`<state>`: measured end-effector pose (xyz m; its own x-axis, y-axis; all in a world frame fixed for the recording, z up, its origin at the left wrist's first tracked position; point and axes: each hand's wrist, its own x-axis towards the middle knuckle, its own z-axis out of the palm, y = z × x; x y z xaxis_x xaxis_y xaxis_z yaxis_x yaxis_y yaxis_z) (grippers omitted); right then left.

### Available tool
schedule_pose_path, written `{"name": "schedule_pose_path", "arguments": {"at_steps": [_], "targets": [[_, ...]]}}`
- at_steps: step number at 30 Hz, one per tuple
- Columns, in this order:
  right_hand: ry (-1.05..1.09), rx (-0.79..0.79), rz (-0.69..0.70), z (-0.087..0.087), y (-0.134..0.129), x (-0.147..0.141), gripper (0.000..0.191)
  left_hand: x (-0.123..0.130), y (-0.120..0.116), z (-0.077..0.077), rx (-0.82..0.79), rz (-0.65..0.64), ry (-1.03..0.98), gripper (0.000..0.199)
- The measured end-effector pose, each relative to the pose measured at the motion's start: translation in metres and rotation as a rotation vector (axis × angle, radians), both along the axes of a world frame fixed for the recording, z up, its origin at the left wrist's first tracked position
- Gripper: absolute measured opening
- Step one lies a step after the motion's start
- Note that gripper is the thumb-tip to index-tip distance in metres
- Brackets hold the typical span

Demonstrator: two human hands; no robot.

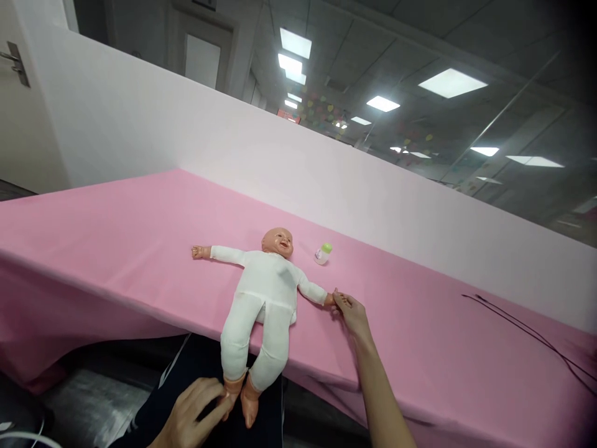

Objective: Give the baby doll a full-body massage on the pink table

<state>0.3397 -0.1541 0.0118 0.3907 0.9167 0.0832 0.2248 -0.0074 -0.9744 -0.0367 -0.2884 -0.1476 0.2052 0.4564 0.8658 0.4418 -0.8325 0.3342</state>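
A baby doll [269, 280] in a white long-sleeved suit lies on its back on the pink cloth, arms spread wide. Its legs hang over the table's front edge toward my lap. My right hand [351, 313] is closed on the doll's small hand, pinching it between thumb and fingers. Down at the lower left, my left hand [196, 407] has its thumb and curled fingers at one of the doll's bare feet, which they partly hide. Beside the doll's head stands a small baby bottle [323, 254] with a green cap, touched by neither hand.
The pink cloth [153, 230] covers the table and drapes over its front edge. A thin black cable [517, 323] lies at the right. Behind the table runs a low white wall [242, 149] with glass above. My dark-clad legs [196, 361] are under the front edge.
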Motion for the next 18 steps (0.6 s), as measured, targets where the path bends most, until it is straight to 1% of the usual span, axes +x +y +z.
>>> {"name": "schedule_pose_path", "arguments": {"at_steps": [2, 3, 5, 7, 9, 10, 12, 13, 15, 17, 18], "targets": [[0.105, 0.034, -0.059, 0.001, 0.000, -0.002, 0.048, 0.000, -0.007, 0.010, -0.039, -0.050, -0.083, 0.046], [0.145, 0.057, -0.088, 0.003, 0.000, -0.003, 0.045, -0.001, -0.010, 0.018, -0.068, -0.047, -0.142, 0.046], [0.222, 0.124, -0.121, 0.011, 0.003, -0.010, 0.039, -0.005, -0.014, 0.040, -0.147, -0.017, -0.288, 0.042], [0.272, 0.199, -0.118, 0.024, 0.007, -0.023, 0.035, -0.010, -0.008, 0.071, -0.260, 0.013, -0.436, 0.032], [0.245, 0.250, -0.076, 0.039, 0.013, -0.043, 0.033, -0.013, 0.012, 0.103, -0.405, 0.033, -0.521, 0.018], [0.194, 0.262, -0.042, 0.045, 0.016, -0.055, 0.033, -0.013, 0.027, 0.117, -0.480, 0.040, -0.548, 0.015], [0.050, 0.257, 0.053, 0.055, 0.019, -0.082, 0.038, -0.009, 0.063, 0.138, -0.631, 0.013, -0.619, 0.025], [-0.025, 0.242, 0.113, 0.057, 0.019, -0.096, 0.040, -0.006, 0.082, 0.145, -0.710, -0.035, -0.662, 0.033], [-0.153, 0.218, 0.237, 0.058, 0.018, -0.121, 0.042, 0.003, 0.115, 0.152, -0.821, -0.152, -0.741, 0.044], [-0.267, 0.220, 0.329, 0.056, 0.016, -0.139, 0.041, 0.010, 0.137, 0.153, -0.865, -0.235, -0.778, 0.049], [-0.318, 0.226, 0.353, 0.057, 0.016, -0.144, 0.041, 0.012, 0.142, 0.153, -0.870, -0.255, -0.781, 0.049]]}}
